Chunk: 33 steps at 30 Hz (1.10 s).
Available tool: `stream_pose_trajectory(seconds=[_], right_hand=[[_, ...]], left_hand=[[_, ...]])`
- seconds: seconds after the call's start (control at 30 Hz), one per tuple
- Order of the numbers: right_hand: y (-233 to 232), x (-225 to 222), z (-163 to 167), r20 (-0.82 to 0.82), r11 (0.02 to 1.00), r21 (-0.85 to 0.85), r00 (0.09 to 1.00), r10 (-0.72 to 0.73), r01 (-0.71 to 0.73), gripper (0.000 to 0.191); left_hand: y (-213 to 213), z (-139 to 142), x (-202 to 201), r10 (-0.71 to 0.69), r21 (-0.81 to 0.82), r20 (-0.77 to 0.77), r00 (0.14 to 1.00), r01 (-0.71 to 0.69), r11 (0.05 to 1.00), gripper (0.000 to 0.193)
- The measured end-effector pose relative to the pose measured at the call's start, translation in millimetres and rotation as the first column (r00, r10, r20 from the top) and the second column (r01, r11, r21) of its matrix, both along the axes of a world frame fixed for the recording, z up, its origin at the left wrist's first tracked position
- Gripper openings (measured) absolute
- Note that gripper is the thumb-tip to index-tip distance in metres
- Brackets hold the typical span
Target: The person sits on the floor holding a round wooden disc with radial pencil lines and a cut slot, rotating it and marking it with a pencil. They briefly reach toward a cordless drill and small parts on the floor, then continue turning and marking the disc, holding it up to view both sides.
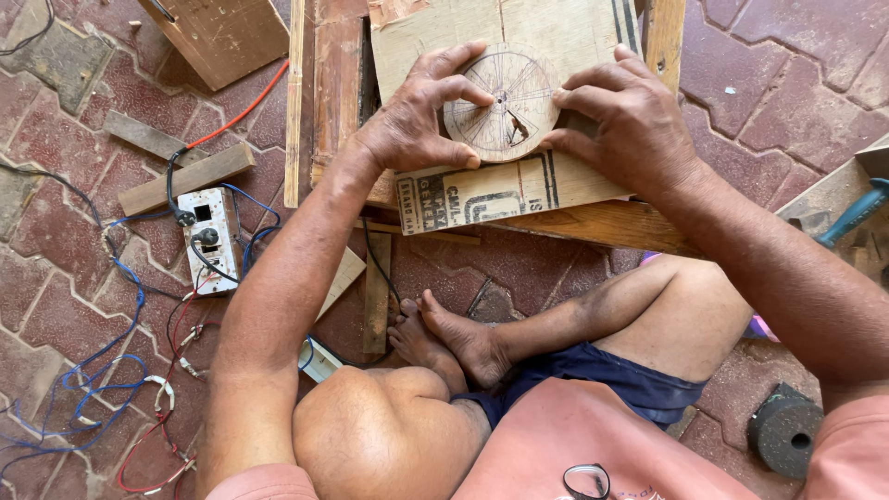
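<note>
My left hand [417, 120] covers the left rim of the wooden disc [505, 102], and my right hand [625, 120] hides its right rim, so I see only the middle of it in full. Both hands are closed on the disc by the fingertips, thumbs at its lower rim and fingers curled over the top. How thick the disc is I cannot tell from above.

The disc is round, pale and thin-looking, with a small hole at its centre and pencil lines running out from that hole like spokes. One dark wedge-shaped mark sits just right of and below the centre. It lies flat on a plywood board [519, 190] with dark printed lettering along its near edge; the board's far end is cut off by the top of the view. Under the board are wooden planks [338, 83], partly hidden by it.

I sit cross-legged on the red paving floor [56, 278], my bare feet just below the board. To my left lies a white switch box [211, 241] with tangled red and blue wires [93, 389]. At the right edge a blue-handled tool [857, 211] is cut off, and a dark round wheel [784, 431] lies near my knee.
</note>
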State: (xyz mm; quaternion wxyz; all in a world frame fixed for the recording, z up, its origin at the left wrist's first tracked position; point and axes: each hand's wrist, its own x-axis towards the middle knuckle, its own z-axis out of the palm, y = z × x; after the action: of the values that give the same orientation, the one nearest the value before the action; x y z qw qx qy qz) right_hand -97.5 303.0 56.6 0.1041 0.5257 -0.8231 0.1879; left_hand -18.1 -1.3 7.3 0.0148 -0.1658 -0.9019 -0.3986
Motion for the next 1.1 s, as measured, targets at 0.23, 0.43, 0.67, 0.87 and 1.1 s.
stream_pose_trajectory(seconds=[0.23, 0.43, 0.67, 0.87, 1.1], right_hand=[[-0.3, 0.2, 2.6, 0.044, 1.0, 0.018, 0.999, -0.003, 0.003, 0.041], [-1.6, 1.6, 5.2, 0.013, 1.0, 0.016, 1.0, 0.007, -0.007, 0.04], [-2.8, 1.2, 5.5, 0.019, 0.999, 0.033, 1.0, 0.005, -0.006, 0.041], [-2.0, 1.6, 4.0, 0.031, 0.999, 0.032, 0.999, 0.009, -0.01, 0.042], [-2.1, -0.6, 2.8, 0.035, 0.999, 0.03, 0.999, 0.009, -0.01, 0.043]], left_hand=[[-1.8, -2.9, -1.9, -0.008, -0.014, -0.021, 1.0, 0.007, 1.0, 0.077], [-5.3, -6.2, -0.3, -0.022, -0.009, -0.044, 0.999, 0.022, 1.0, 0.076], [-4.1, -7.9, 4.3, -0.002, 0.023, -0.027, 1.0, 0.002, 1.0, 0.073], [-2.7, -8.5, 10.3, 0.018, 0.032, -0.028, 0.999, -0.017, 0.999, 0.068], [-1.0, -9.5, 13.5, 0.06, 0.01, -0.027, 0.998, -0.06, 0.998, 0.071]])
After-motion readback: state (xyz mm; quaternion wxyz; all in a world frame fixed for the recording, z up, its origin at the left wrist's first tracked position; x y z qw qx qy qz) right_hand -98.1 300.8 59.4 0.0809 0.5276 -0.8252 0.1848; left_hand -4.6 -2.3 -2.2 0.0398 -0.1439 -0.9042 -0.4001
